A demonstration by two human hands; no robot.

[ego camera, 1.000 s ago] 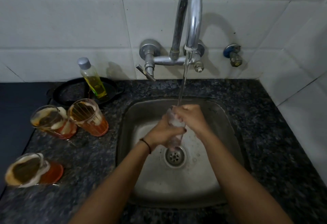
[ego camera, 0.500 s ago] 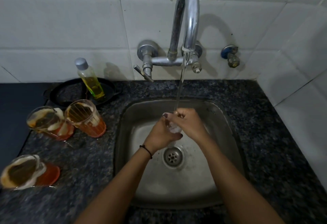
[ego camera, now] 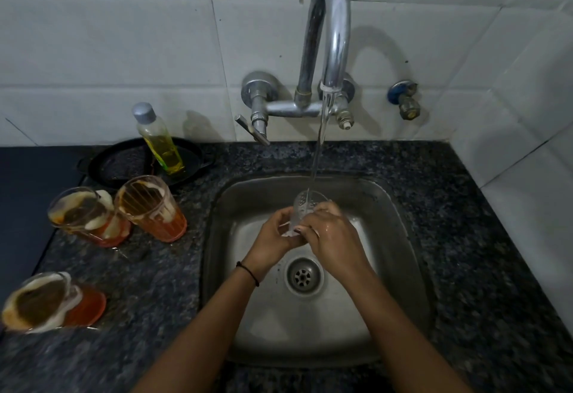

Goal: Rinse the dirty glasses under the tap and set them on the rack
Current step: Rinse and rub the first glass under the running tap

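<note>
A clear glass [ego camera: 305, 205] stands mouth up over the steel sink [ego camera: 400, 228], and the stream from the chrome tap [ego camera: 328, 39] falls into it. My left hand [ego camera: 273, 236] grips its lower part from the left. My right hand [ego camera: 333, 237] grips it from the right, so only the rim shows. Three dirty orange glasses stand on the dark granite counter to the left: one [ego camera: 152, 208] next to another [ego camera: 86, 217], and a third [ego camera: 46, 301] near the left edge.
A bottle of yellow liquid [ego camera: 158, 139] stands on a black pan [ego camera: 121, 164] behind the dirty glasses. The drain [ego camera: 302, 276] lies below my hands. A wall valve [ego camera: 404, 99] sits right of the tap. White tiles close off the back and right.
My hands have shifted down along the glass, so its open rim now shows above my fingers under the stream. The water keeps running.
</note>
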